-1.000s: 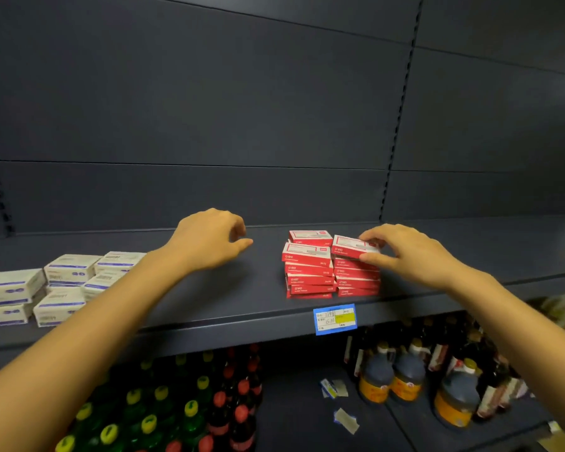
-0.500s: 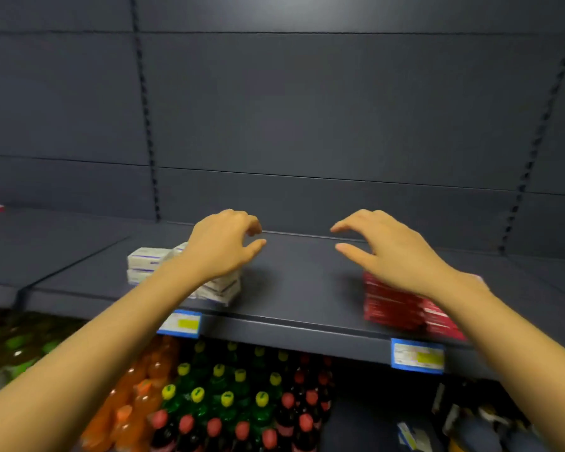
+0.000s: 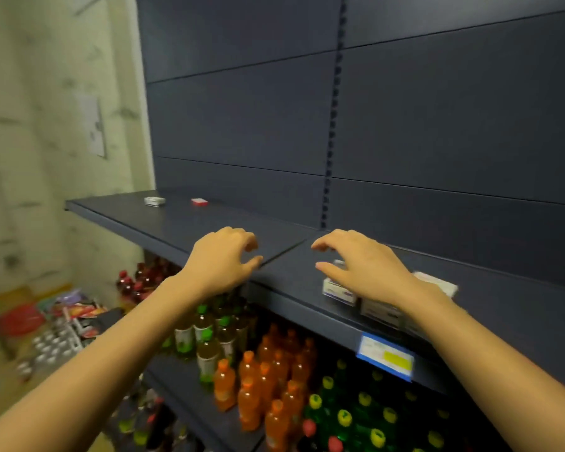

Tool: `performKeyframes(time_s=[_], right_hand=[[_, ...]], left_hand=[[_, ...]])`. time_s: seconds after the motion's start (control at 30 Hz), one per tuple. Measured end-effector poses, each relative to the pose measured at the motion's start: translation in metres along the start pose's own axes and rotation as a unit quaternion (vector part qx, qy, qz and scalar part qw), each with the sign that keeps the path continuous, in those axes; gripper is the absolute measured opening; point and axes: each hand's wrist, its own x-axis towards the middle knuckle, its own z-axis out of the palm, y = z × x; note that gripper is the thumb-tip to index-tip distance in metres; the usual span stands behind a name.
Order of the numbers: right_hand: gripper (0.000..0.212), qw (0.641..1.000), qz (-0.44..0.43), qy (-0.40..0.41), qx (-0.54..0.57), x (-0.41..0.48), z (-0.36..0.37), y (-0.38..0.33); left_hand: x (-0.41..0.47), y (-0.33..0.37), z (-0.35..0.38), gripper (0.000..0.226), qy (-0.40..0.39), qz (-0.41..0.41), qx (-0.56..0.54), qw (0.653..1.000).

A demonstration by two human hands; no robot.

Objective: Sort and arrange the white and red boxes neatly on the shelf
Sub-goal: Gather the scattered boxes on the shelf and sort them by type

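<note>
A dark grey shelf [image 3: 183, 220] runs from far left to right. One lone white box [image 3: 154, 200] and one lone red box [image 3: 199, 201] lie apart at its far left end. A stack of white boxes [image 3: 340, 290] sits near the shelf's front edge, partly hidden under my right hand [image 3: 362, 265], which hovers over it with loosely spread, curled fingers and holds nothing. My left hand [image 3: 224, 261] hangs above the bare shelf to the left of that stack, fingers loosely curled and empty. The red stack is out of view.
Below the shelf stand several bottles: orange [image 3: 252, 383], green-capped [image 3: 343, 419] and dark red [image 3: 137, 278]. A blue and yellow price tag [image 3: 385, 357] hangs on the shelf edge. Packets and clutter [image 3: 62, 321] lie on the floor at the left by a pale wall.
My view swung left: the red stack left the frame, the white stack moved from under my left hand to under my right, and the shelf's far left end appeared. Both hands stayed empty.
</note>
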Motion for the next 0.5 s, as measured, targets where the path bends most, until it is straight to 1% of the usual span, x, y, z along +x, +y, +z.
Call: performKeyframes(time_s=[0.1, 0.23, 0.33, 0.5], right_hand=[[0.035, 1.000, -0.013, -0.006, 0.011, 0.050, 0.031, -0.032], [0.035, 1.000, -0.010, -0.003, 0.025, 0.116, 0.067, -0.070], [0.035, 1.000, -0.009, -0.007, 0.028, 0.161, 0.094, -0.096], [0.036, 0.999, -0.011, -0.031, 0.026, 0.224, 0.137, -0.130]], left_hand=[[-0.001, -0.065, -0.001, 0.035, -0.003, -0.015, 0.012, 1.000], [0.001, -0.143, -0.001, 0.035, -0.007, -0.022, 0.017, 1.000], [0.001, -0.194, -0.001, 0.035, -0.009, -0.031, 0.018, 0.999], [0.001, -0.268, 0.003, 0.034, -0.017, -0.068, 0.008, 0.997]])
